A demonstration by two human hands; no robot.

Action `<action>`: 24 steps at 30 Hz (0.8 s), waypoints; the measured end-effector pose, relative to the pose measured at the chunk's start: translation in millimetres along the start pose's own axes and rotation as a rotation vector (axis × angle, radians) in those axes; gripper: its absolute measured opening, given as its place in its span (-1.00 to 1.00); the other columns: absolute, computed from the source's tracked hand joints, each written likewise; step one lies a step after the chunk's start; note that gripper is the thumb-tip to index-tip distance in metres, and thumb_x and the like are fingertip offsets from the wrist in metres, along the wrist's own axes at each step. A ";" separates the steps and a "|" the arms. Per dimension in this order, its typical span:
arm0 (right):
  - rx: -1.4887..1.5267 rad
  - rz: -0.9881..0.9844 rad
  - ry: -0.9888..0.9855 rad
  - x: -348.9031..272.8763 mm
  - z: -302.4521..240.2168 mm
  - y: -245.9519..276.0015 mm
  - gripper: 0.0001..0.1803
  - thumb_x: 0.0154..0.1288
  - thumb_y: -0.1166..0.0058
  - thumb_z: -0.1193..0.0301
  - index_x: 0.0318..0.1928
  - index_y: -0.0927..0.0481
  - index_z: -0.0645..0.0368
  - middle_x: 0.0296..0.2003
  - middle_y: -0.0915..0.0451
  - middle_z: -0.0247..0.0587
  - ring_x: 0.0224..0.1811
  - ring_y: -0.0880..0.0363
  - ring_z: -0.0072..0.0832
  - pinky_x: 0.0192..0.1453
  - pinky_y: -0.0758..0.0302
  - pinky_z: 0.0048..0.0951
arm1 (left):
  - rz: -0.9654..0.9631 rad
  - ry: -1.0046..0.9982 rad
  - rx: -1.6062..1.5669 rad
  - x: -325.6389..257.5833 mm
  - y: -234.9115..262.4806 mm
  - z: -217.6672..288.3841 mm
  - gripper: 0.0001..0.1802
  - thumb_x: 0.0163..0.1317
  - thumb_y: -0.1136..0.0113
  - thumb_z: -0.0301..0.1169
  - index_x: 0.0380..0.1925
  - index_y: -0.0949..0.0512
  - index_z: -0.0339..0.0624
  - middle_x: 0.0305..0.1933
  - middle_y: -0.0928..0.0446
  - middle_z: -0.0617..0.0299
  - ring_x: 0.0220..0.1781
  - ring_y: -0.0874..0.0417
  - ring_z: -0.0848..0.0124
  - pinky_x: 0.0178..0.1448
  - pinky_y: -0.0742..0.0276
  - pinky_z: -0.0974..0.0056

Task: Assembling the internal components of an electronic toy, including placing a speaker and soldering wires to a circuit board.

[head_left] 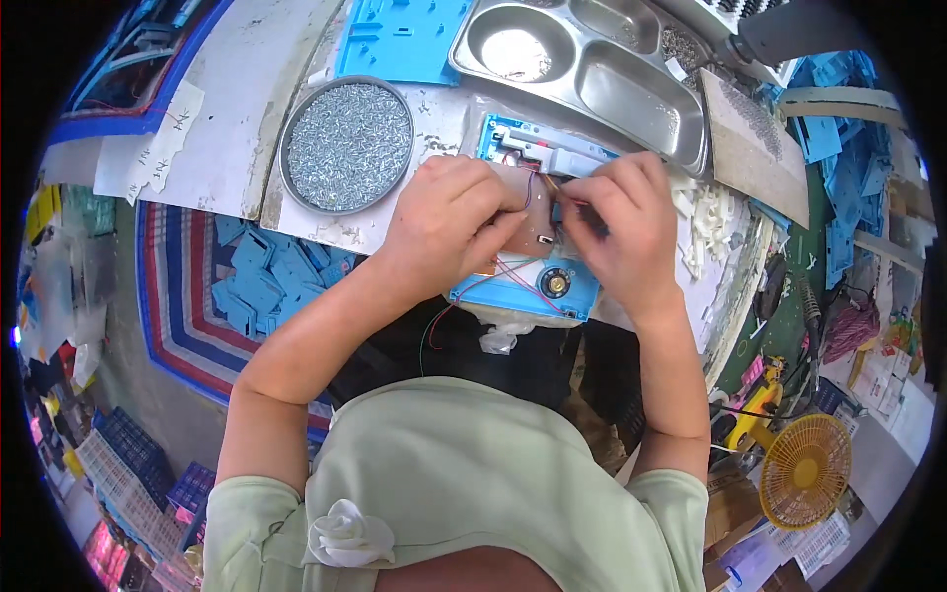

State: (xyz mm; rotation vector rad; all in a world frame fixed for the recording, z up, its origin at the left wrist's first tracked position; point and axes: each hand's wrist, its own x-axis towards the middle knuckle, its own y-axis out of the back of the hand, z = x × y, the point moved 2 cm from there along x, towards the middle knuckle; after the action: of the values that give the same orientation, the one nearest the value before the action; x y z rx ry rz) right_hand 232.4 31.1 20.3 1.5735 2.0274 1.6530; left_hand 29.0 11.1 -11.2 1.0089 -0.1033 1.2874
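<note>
A blue plastic housing (552, 291) lies on the bench in front of me, with a small round speaker (553, 283) in its near corner and thin red and dark wires running across it. My left hand (444, 222) holds a brown circuit board (528, 212) over the housing. My right hand (621, 222) pinches the wires at the board's right edge. A light blue-grey part (557, 153) sits at the housing's far end, just beyond my fingers.
A round metal tray of small screws (345, 145) stands to the left. A steel compartment tray (582, 59) is behind the housing. White plastic bits (705, 222) lie at right. A bin of blue parts (261, 281) sits below the bench. A yellow fan (804, 469) is at lower right.
</note>
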 end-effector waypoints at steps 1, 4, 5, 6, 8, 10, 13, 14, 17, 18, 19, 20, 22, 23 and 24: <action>0.025 0.009 -0.031 -3.0 1.9 1.6 -0.76 -0.07 -0.38 0.59 -0.35 -0.62 0.12 -0.40 -0.50 -0.27 -0.22 -0.46 -0.21 -0.16 -0.44 -0.25 | -0.010 0.018 -0.002 0.3 0.1 -0.1 -0.79 0.02 -0.45 -0.56 -0.31 -0.64 -0.18 -0.35 -0.61 0.17 -0.32 -0.61 0.18 -0.15 -0.48 0.16; 0.090 0.029 -0.103 -11.8 6.5 4.3 -0.75 -0.08 -0.39 0.61 -0.35 -0.62 0.14 -0.41 -0.49 -0.26 -0.23 -0.45 -0.20 -0.19 -0.43 -0.26 | -0.025 0.105 -0.049 1.2 -2.6 -2.0 -0.78 0.05 -0.44 -0.54 -0.28 -0.64 -0.17 -0.35 -0.61 0.16 -0.35 -0.61 0.19 -0.20 -0.50 0.18; 0.109 0.032 -0.110 -13.9 7.7 3.7 -0.76 -0.08 -0.39 0.60 -0.35 -0.62 0.13 -0.42 -0.49 -0.26 -0.24 -0.45 -0.20 -0.19 -0.43 -0.26 | -0.030 0.139 -0.071 2.6 -2.8 -1.9 -0.78 0.05 -0.44 -0.53 -0.27 -0.65 -0.16 -0.36 -0.61 0.16 -0.36 -0.61 0.19 -0.21 -0.50 0.19; 0.128 0.035 -0.117 -15.0 8.4 3.5 -0.76 -0.07 -0.39 0.60 -0.35 -0.63 0.13 -0.42 -0.49 -0.26 -0.24 -0.45 -0.20 -0.19 -0.43 -0.26 | -0.037 0.160 -0.070 5.4 -2.3 0.7 -0.78 0.06 -0.44 -0.51 -0.26 -0.65 -0.15 -0.36 -0.61 0.17 -0.37 -0.61 0.20 -0.23 -0.50 0.19; 0.139 0.046 -0.109 -15.0 8.7 3.3 -0.77 -0.07 -0.40 0.59 -0.36 -0.63 0.14 -0.42 -0.49 -0.26 -0.25 -0.45 -0.21 -0.20 -0.43 -0.26 | -0.052 0.202 -0.067 13.7 -2.0 8.8 -0.77 0.07 -0.43 -0.49 -0.24 -0.66 -0.13 -0.37 -0.60 0.20 -0.39 -0.61 0.21 -0.25 -0.49 0.19; 0.142 0.060 -0.101 -15.1 8.6 2.6 -0.77 -0.07 -0.40 0.59 -0.36 -0.64 0.14 -0.43 -0.49 -0.26 -0.25 -0.45 -0.21 -0.20 -0.43 -0.26 | -0.053 0.091 0.036 19.8 -9.3 9.1 -0.78 0.07 -0.43 -0.47 -0.24 -0.66 -0.11 -0.38 -0.59 0.24 -0.39 -0.61 0.23 -0.26 -0.47 0.19; 0.147 0.080 -0.091 -13.6 7.7 1.2 -0.78 -0.06 -0.40 0.59 -0.37 -0.64 0.14 -0.43 -0.50 -0.26 -0.26 -0.45 -0.22 -0.20 -0.43 -0.26 | -0.109 -0.024 0.147 28.9 -12.9 5.8 -0.80 0.07 -0.42 -0.46 -0.26 -0.67 -0.09 -0.39 -0.59 0.28 -0.37 -0.62 0.26 -0.27 -0.44 0.19; 0.155 0.081 -0.091 -13.3 7.2 0.7 -0.78 -0.06 -0.40 0.59 -0.37 -0.64 0.15 -0.43 -0.50 -0.25 -0.26 -0.45 -0.22 -0.20 -0.43 -0.26 | -0.138 -0.054 0.175 31.0 -14.0 5.1 -0.80 0.07 -0.42 -0.46 -0.27 -0.67 -0.08 -0.39 -0.59 0.29 -0.37 -0.62 0.27 -0.27 -0.43 0.19; 0.175 0.079 -0.104 -13.4 9.4 1.9 -0.79 -0.06 -0.39 0.59 -0.37 -0.64 0.15 -0.43 -0.51 -0.25 -0.27 -0.46 -0.23 -0.20 -0.44 -0.27 | -0.064 -0.084 0.182 28.9 -18.2 0.7 -0.82 0.06 -0.42 -0.47 -0.30 -0.68 -0.08 -0.38 -0.60 0.29 -0.36 -0.62 0.29 -0.26 -0.42 0.19; 0.180 0.079 -0.111 -13.7 10.7 2.5 -0.79 -0.06 -0.39 0.60 -0.36 -0.64 0.15 -0.43 -0.52 -0.25 -0.28 -0.46 -0.23 -0.20 -0.44 -0.27 | -0.059 -0.084 0.185 28.4 -17.5 0.2 -0.82 0.05 -0.42 -0.47 -0.30 -0.68 -0.08 -0.37 -0.61 0.29 -0.36 -0.62 0.29 -0.26 -0.42 0.19; 0.182 0.076 -0.111 -13.7 11.9 3.0 -0.78 -0.06 -0.39 0.60 -0.35 -0.65 0.15 -0.43 -0.52 -0.26 -0.28 -0.46 -0.23 -0.20 -0.44 -0.28 | -0.055 -0.084 0.189 27.3 -15.6 -0.6 -0.82 0.05 -0.42 -0.47 -0.31 -0.68 -0.08 -0.36 -0.61 0.28 -0.36 -0.62 0.28 -0.26 -0.43 0.20; 0.187 0.071 -0.110 -13.5 12.7 3.3 -0.78 -0.06 -0.38 0.60 -0.35 -0.65 0.15 -0.43 -0.53 -0.27 -0.28 -0.46 -0.22 -0.20 -0.44 -0.28 | -0.051 -0.082 0.193 25.7 -14.0 -1.0 -0.82 0.04 -0.43 -0.47 -0.31 -0.68 -0.09 -0.35 -0.62 0.28 -0.36 -0.62 0.28 -0.26 -0.44 0.20; 0.177 0.071 -0.092 -13.4 13.6 2.9 -0.75 -0.06 -0.39 0.60 -0.32 -0.66 0.14 -0.42 -0.54 -0.28 -0.28 -0.46 -0.23 -0.20 -0.44 -0.28 | -0.046 -0.080 0.173 23.6 -12.7 -1.1 -0.81 0.04 -0.43 -0.49 -0.30 -0.69 -0.09 -0.33 -0.64 0.26 -0.35 -0.63 0.27 -0.25 -0.45 0.20; 0.163 0.077 -0.073 -12.7 14.2 3.5 -0.74 -0.07 -0.40 0.60 -0.30 -0.67 0.13 -0.42 -0.54 -0.29 -0.28 -0.46 -0.23 -0.20 -0.44 -0.27 | -0.042 -0.081 0.163 23.7 -12.0 -0.9 -0.81 0.03 -0.43 -0.50 -0.30 -0.69 -0.09 -0.33 -0.65 0.26 -0.35 -0.63 0.27 -0.25 -0.46 0.20; 0.148 0.082 -0.054 -12.0 14.2 4.3 -0.72 -0.08 -0.41 0.59 -0.28 -0.69 0.12 -0.42 -0.55 -0.30 -0.28 -0.46 -0.24 -0.19 -0.44 -0.27 | -0.044 -0.076 0.159 23.1 -10.4 -0.7 -0.80 0.03 -0.43 -0.51 -0.29 -0.70 -0.10 -0.32 -0.65 0.25 -0.34 -0.64 0.26 -0.25 -0.47 0.20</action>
State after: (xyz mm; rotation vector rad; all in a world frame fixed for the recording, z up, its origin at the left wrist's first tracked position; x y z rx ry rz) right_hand 249.5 31.3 11.8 1.7507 2.1287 1.4987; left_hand 45.0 29.4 -4.1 1.1897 -0.0370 1.2322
